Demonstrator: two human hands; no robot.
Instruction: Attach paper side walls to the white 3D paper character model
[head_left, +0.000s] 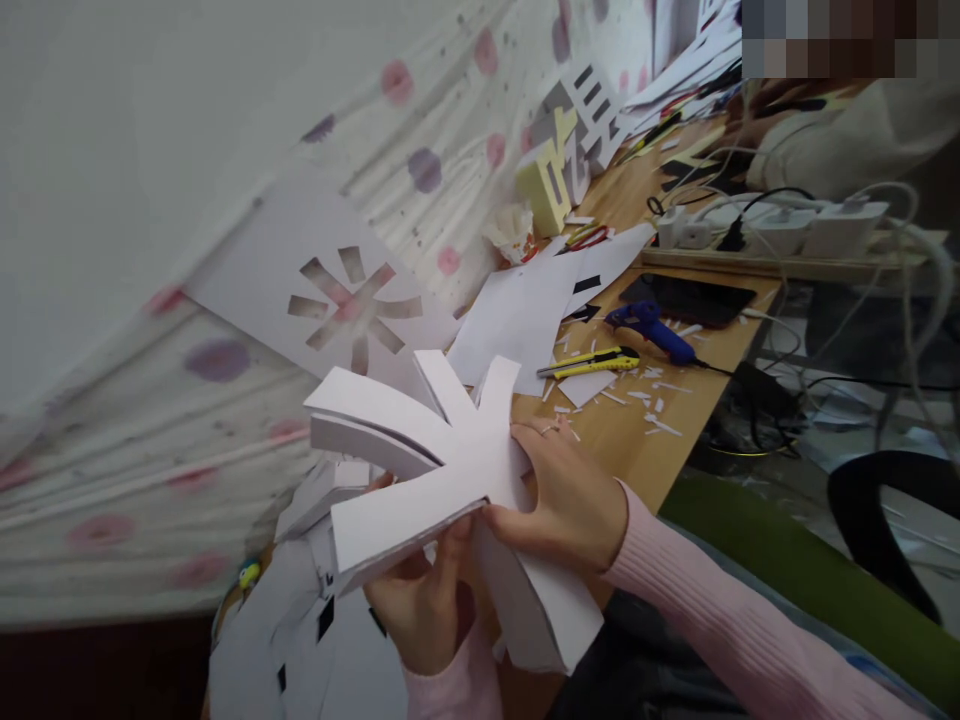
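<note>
— What's over on the left there?

— A white sheet (322, 290) with a star-shaped cutout, leaning on the dotted curtain (150, 420). Just right of it, lifted above the desk, is the thick white paper character (427, 470), all spokes and arms.

— Who's got hold of that?

— The person in the pink sleeves, with both hands. The left hand (424, 600) is underneath, fingers curled up around the lower arm of the shape, thumb pressed on its front edge. The right hand (566, 500) lies flat on the right side, fingers spread across the paper (there's a ring on one finger). So the shape sits between them, above the left, left of the right.

— And further along?

— Loose paper sheets (525, 320) on the wooden desk (637, 440), then a yellow utility knife (592, 362), a blue glue gun (652, 330) and a dark tablet (690, 298), with scraps scattered around. At the far right, another person's pale sleeve (840, 140) rests by the power strips (787, 225).
</note>
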